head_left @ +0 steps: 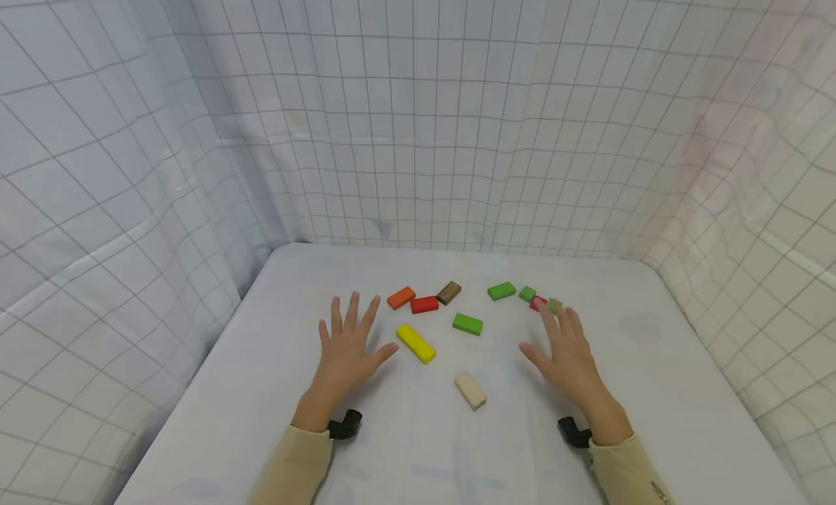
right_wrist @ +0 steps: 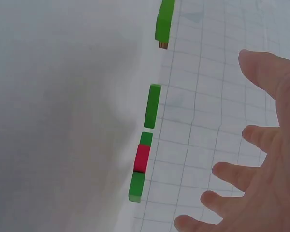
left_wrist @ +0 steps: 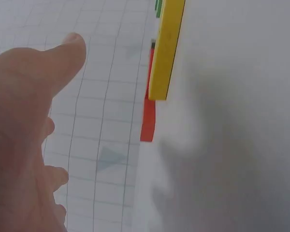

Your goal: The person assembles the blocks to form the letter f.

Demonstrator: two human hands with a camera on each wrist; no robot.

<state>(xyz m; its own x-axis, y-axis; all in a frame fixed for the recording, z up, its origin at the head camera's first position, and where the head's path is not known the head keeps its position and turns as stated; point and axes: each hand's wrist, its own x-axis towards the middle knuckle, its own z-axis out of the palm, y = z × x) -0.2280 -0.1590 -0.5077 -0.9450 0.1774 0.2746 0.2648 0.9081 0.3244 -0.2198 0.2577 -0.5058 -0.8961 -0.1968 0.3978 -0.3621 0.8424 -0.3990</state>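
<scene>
My left hand (head_left: 346, 354) has its fingers spread and holds nothing, just left of a yellow block (head_left: 416, 344). Spread likewise, my right hand (head_left: 570, 356) is over the right part of the table, its fingertips overlapping small blocks in the head view: a pink one (head_left: 537, 302) and a pale green one (head_left: 554, 306). In the right wrist view these blocks stand apart from the fingers. A cream block (head_left: 470, 391) lies between the hands at the front. Farther back are an orange block (head_left: 401, 297), a red block (head_left: 424, 305), a brown block (head_left: 448, 293) and a green block (head_left: 467, 324).
Another green block (head_left: 501, 291) and a small green cube (head_left: 527, 294) lie at the back right. The white table (head_left: 274, 389) is enclosed by hanging white cloth with a grid pattern (head_left: 418, 128) at the back and both sides. A black wrist mount (head_left: 346, 425) sits by each sleeve.
</scene>
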